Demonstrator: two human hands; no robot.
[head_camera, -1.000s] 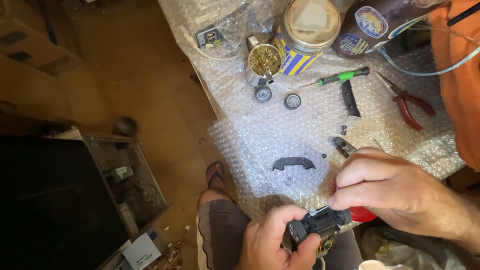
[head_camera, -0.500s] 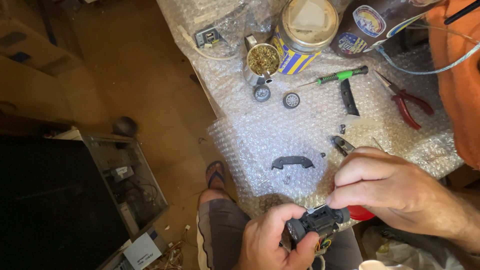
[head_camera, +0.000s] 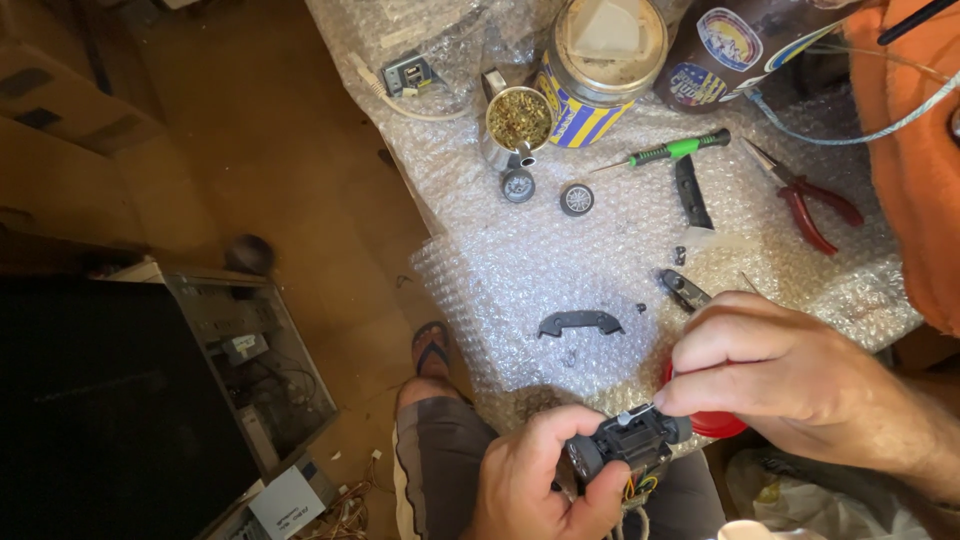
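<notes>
My left hand (head_camera: 545, 480) grips a small dark toy-car chassis (head_camera: 630, 440) with wheels and coloured wires hanging below it. My right hand (head_camera: 790, 375) pinches a tiny part at the top of the chassis with thumb and forefinger. A red round object (head_camera: 722, 425) peeks out under my right hand. Both hands are low in the view, above my knee, at the near edge of a table covered in bubble wrap (head_camera: 560, 260).
On the bubble wrap lie a black curved plastic piece (head_camera: 580, 322), two small wheels (head_camera: 518, 185) (head_camera: 577, 199), a green-handled screwdriver (head_camera: 675, 150), red pliers (head_camera: 810, 200), a tin of brass screws (head_camera: 518, 118) and a striped can (head_camera: 600, 60). An open computer case (head_camera: 250, 340) stands on the floor at left.
My hands and the chassis have barely shifted; the right fingers stay pinched on top of the chassis.
</notes>
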